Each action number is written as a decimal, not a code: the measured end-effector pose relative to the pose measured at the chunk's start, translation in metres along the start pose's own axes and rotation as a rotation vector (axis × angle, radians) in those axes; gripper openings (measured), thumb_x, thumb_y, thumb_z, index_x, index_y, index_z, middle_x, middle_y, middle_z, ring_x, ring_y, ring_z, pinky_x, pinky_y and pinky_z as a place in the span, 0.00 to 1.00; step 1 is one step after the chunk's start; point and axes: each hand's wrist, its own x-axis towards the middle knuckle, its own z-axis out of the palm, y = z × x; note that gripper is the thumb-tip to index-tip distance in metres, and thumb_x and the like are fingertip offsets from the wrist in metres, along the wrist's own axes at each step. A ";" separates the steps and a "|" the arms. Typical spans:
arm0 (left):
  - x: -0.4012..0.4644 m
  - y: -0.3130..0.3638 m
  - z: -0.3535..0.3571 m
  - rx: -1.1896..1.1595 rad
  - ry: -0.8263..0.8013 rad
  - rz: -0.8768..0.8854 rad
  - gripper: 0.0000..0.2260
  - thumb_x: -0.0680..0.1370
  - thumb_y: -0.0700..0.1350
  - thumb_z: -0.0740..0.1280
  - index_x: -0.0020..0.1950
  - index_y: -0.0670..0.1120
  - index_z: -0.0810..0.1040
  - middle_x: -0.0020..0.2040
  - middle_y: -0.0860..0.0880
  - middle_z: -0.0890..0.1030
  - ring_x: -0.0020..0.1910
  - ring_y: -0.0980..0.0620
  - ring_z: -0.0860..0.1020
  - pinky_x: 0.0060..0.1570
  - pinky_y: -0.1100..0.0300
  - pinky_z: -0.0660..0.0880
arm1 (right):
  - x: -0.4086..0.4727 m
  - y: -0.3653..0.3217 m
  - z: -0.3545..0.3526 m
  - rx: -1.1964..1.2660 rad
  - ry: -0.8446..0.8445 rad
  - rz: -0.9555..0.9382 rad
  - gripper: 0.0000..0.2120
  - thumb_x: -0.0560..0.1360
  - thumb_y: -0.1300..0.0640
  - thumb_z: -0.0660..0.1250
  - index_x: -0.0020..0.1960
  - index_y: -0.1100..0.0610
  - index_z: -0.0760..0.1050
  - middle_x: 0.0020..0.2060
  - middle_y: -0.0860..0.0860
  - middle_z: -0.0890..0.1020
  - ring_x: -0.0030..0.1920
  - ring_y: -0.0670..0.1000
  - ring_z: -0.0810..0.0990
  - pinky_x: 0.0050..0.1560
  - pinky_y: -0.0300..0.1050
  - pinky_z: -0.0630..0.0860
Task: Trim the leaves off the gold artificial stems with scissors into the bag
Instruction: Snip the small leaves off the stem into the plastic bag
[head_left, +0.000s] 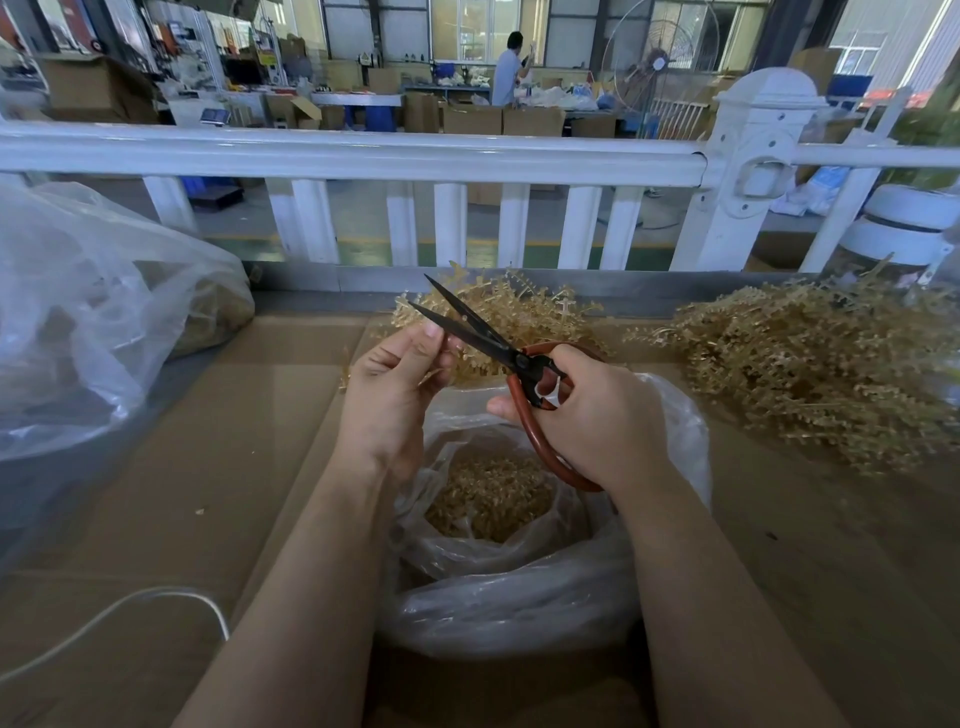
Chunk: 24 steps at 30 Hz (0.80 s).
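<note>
The left hand (395, 374) pinches a gold stem (498, 317) above the open bag (519, 587); the right hand (597, 415) grips one pair of scissors (483, 338), blades apart. Those blades sit beside the left thumb, so a careless snip could nick it, or cuttings could miss the bag. One stem pile (810, 364) waits at right, and two bags are visible.

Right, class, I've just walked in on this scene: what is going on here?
A person is trimming gold artificial stems at a cardboard-covered table. The left hand pinches a gold stem, while the right hand holds red-handled scissors, blades open at the stem. Below the hands, an open plastic bag already holds gold trimmings. A pile of stems lies to the right.
</note>
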 end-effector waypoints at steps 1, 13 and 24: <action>0.000 0.000 0.000 -0.001 0.010 -0.003 0.13 0.80 0.39 0.64 0.40 0.47 0.84 0.35 0.53 0.81 0.34 0.58 0.74 0.40 0.65 0.72 | 0.000 0.000 0.000 0.002 0.000 0.002 0.27 0.64 0.20 0.61 0.47 0.42 0.74 0.36 0.37 0.76 0.36 0.40 0.73 0.32 0.30 0.63; 0.000 0.000 -0.005 -0.045 -0.038 -0.078 0.01 0.71 0.42 0.70 0.41 0.46 0.82 0.36 0.50 0.78 0.37 0.56 0.74 0.43 0.65 0.73 | 0.000 0.002 0.003 -0.020 0.083 -0.002 0.35 0.62 0.17 0.55 0.45 0.45 0.78 0.34 0.40 0.80 0.33 0.43 0.74 0.31 0.28 0.64; 0.002 -0.001 -0.005 0.028 -0.036 -0.060 0.04 0.72 0.44 0.69 0.39 0.45 0.81 0.36 0.50 0.78 0.37 0.56 0.74 0.45 0.63 0.72 | 0.000 0.001 0.004 -0.034 0.063 0.006 0.33 0.63 0.18 0.57 0.45 0.46 0.77 0.37 0.40 0.82 0.37 0.43 0.80 0.34 0.33 0.72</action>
